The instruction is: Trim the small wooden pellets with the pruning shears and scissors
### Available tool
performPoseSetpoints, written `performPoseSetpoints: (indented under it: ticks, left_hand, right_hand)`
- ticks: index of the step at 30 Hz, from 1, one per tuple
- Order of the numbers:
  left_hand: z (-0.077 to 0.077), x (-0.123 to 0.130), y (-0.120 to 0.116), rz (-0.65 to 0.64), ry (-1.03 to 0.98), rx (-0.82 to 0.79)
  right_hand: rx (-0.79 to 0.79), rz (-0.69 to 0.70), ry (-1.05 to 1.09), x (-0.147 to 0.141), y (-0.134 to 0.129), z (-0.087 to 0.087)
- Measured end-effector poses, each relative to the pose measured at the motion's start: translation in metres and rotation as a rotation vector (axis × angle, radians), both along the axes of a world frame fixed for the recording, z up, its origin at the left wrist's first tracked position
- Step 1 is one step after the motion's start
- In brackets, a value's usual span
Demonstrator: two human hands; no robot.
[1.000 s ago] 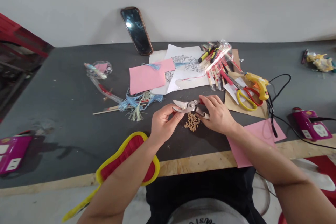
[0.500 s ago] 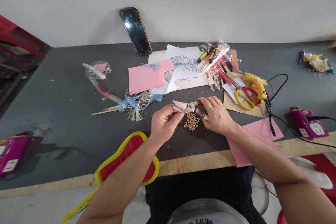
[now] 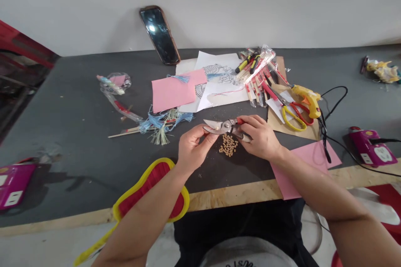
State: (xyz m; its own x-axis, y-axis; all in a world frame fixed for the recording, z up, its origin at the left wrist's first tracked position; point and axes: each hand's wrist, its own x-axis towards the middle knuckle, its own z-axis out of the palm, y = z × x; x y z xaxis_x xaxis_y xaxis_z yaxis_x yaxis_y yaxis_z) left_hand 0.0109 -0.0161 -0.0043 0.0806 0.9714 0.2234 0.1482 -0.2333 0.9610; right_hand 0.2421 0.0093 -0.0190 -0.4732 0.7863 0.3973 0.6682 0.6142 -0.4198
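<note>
My right hand [image 3: 260,138] is wrapped round the handles of a pair of pruning shears [image 3: 226,126], whose blades point left and stand apart. My left hand [image 3: 194,147] is closed in a pinch at the blade tips; whatever lies between thumb and fingers is too small or hidden to name. Below the shears, a pile of small tan cut pieces [image 3: 228,145] lies on the dark grey table [image 3: 125,175]. Left of my left hand are blue and pale green tassels [image 3: 163,127] with thin wooden sticks.
A phone [image 3: 160,35] leans on the wall. Behind my hands lie pink paper [image 3: 173,91], a dragon drawing [image 3: 219,71] and bagged sticks [image 3: 261,73]. Scissors [image 3: 294,117] and a corded yellow glue gun [image 3: 308,100] lie right. A red-and-yellow fan-shaped piece [image 3: 156,175] overhangs the front edge.
The shears' blades and my left hand have shifted very slightly left. The camera view has moved a little; the pile and other things stay put.
</note>
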Motion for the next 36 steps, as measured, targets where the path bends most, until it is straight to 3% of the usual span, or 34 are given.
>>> performPoseSetpoints:
  ticks: [6, 22, 36]
  left_hand:
    - [0.000, 0.000, 0.000, 0.009, -0.013, -0.012]
    - [0.011, 0.006, 0.002, -0.007, -0.089, -0.124]
    - [-0.001, 0.004, 0.005, 0.047, -0.096, -0.111]
  right_hand:
    - [0.052, -0.005, -0.065, -0.001, -0.003, 0.000]
    - [-0.010, 0.028, -0.261, 0.001, -0.004, 0.010]
    - [-0.013, -0.006, -0.057, -0.001, -0.003, 0.005]
